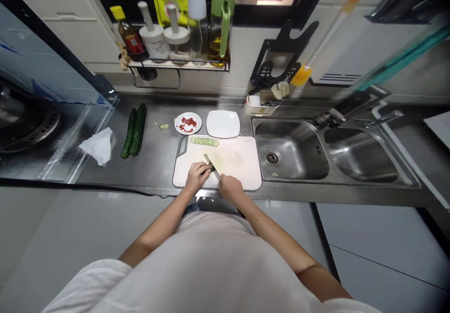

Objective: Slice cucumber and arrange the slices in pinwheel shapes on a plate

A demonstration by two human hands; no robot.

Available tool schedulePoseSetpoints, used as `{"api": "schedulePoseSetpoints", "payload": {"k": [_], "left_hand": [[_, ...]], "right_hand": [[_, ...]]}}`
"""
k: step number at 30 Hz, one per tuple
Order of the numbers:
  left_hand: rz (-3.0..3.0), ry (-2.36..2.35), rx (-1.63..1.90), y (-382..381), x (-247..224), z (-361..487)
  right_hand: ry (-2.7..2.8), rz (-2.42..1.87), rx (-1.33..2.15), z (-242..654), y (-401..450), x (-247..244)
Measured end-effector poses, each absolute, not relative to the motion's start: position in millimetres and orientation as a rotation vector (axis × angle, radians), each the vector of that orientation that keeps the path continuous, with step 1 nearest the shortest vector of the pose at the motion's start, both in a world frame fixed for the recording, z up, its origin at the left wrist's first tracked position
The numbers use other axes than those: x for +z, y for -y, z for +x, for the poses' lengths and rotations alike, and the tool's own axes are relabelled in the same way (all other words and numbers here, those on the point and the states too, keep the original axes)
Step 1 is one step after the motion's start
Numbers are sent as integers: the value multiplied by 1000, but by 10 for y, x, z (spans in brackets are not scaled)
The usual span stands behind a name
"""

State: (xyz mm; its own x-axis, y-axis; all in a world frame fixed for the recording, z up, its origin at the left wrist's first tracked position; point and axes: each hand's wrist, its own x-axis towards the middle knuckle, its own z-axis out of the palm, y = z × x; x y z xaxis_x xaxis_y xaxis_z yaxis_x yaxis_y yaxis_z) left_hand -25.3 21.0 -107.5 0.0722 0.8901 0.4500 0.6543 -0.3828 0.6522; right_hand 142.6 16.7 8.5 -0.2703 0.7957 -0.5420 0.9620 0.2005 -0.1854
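Observation:
On the white cutting board [242, 172], my right hand [231, 188] is closed around the handle of a kitchen knife [213, 164]. The blade points away and to the left. My left hand [197, 176] has its fingers curled on a short dark green piece of cucumber [211, 167], right beside the blade; most of the piece is hidden by the fingers and knife. A row of overlapping cucumber slices [204, 141] lies along the board's far edge. Behind the board stand a white plate with chopped red pepper pieces [188, 123] and a bare square white plate [223, 124].
Two whole cucumbers [134, 131] and a crumpled white tissue [99, 146] lie left on the steel counter. Small cucumber scraps [163, 126] sit near the round plate. A double sink [291, 151] adjoins the board on the right. A condiment rack [179, 65] hangs on the wall.

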Motion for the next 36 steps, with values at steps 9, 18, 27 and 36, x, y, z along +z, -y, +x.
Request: {"api": "schedulePoseSetpoints", "payload": {"k": [9, 18, 27, 36], "left_hand": [[2095, -1544, 1211, -209, -1053, -252], [2094, -1548, 1229, -213, -1060, -254], [2088, -1550, 1230, -216, -1069, -255], [2085, -1549, 1225, -210, -1078, -257]], "right_hand": [[-2232, 1678, -777, 1175, -449, 45], [-2225, 1702, -778, 1138, -469, 14], [-2140, 1651, -713, 1509, -60, -2], [-2137, 1660, -689, 1566, 44, -36]]}}
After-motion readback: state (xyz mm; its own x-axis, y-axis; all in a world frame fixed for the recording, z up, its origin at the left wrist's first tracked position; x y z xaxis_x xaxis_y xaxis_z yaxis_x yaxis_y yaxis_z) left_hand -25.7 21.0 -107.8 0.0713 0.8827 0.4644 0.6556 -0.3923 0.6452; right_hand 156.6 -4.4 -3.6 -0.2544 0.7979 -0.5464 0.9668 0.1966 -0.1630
